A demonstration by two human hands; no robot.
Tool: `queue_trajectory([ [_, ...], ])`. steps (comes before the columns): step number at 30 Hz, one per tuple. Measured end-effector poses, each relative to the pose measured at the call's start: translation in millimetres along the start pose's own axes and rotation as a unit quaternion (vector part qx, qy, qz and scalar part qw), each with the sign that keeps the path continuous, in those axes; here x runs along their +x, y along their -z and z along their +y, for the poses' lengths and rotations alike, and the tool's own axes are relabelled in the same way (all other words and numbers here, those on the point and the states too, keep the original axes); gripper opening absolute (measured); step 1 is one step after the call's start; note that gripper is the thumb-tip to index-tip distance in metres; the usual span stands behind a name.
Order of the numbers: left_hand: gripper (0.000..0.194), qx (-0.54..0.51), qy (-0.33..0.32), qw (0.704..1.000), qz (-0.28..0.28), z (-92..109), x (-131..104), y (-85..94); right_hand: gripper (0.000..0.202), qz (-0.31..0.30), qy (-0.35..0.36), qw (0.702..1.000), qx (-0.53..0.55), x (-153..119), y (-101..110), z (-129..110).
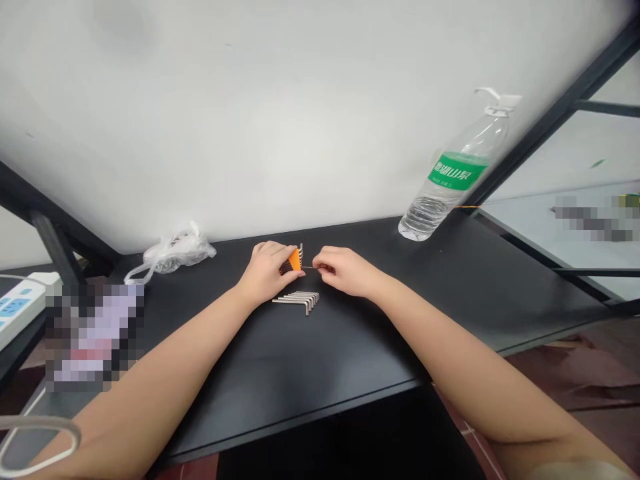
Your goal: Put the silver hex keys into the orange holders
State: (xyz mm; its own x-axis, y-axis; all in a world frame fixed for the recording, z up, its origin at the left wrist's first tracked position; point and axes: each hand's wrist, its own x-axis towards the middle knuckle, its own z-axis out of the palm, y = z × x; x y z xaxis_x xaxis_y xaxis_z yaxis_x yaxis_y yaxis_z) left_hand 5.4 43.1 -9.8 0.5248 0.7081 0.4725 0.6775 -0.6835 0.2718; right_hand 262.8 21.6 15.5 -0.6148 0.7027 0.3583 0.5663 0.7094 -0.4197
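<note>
Near the middle of the black table, my left hand [265, 273] is closed round an orange holder [296, 260] with several short metal key ends sticking out of its right side. Just to the right, my right hand [343, 270] pinches the end of a thin metal key [308, 267], which spans the small gap to the holder. Whether that key's far end sits in the holder is hidden. Below the hands lies a row of several L-shaped hex keys [300, 299], side by side, their short arms at the right.
A large water bottle [445, 180] with a green label stands at the back right. A crumpled clear plastic bag [180, 250] lies at the back left. At the far left are a white power strip [30, 303] and a pixelated item [95, 337].
</note>
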Motion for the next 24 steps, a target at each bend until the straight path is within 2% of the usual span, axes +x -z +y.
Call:
queue_trajectory([
  [12,0.052,-0.006,-0.001,1.0,0.002,-0.9,0.1,0.4,0.022,-0.007,0.031,0.993,-0.116,-4.3,-1.3,-5.5],
  [19,0.053,-0.001,-0.022,1.0,-0.006,-2.7,-0.7,0.7,0.026,0.002,0.058,0.976,-0.209,-10.2,-3.2,-15.0],
  [24,0.054,-0.001,-0.025,1.0,-0.012,-3.4,-0.9,1.0,0.024,0.003,0.062,0.973,-0.223,-10.8,-6.2,-15.7],
])
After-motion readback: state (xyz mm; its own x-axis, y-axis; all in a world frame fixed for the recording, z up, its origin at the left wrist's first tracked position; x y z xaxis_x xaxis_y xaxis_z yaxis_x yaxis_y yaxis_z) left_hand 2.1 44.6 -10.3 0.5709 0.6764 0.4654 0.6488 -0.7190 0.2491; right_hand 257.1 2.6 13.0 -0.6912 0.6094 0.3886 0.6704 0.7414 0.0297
